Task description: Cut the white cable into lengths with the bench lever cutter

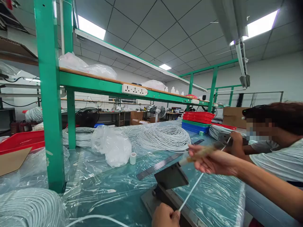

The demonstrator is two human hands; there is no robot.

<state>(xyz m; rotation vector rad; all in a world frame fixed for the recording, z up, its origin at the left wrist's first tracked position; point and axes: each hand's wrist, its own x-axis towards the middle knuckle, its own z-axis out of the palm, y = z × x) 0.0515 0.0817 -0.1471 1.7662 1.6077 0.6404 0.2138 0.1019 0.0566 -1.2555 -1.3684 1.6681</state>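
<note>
The white cable point(193, 188) runs in a taut slant over the black cutter point(170, 178) at the table point(113, 189) edge. My left hand point(165, 216), at the bottom edge, has its fingers point(176, 214) pinched shut on the cable's lower end. My right hand point(213, 160) reaches in from the right, fingers point(201, 150) curled closed around the cutter's handle point(199, 154), which is blurred. I see one steel ruler point(163, 164) lying just beside the cutter and one small tape roll point(133, 158) next to a crumpled plastic bag point(113, 145). I count four heaps of coiled white cable: the largest one point(163, 137) sits behind the ruler. Another person point(276, 142) sits at the right, a hand point(236, 142) raised, apart from mine.
</note>
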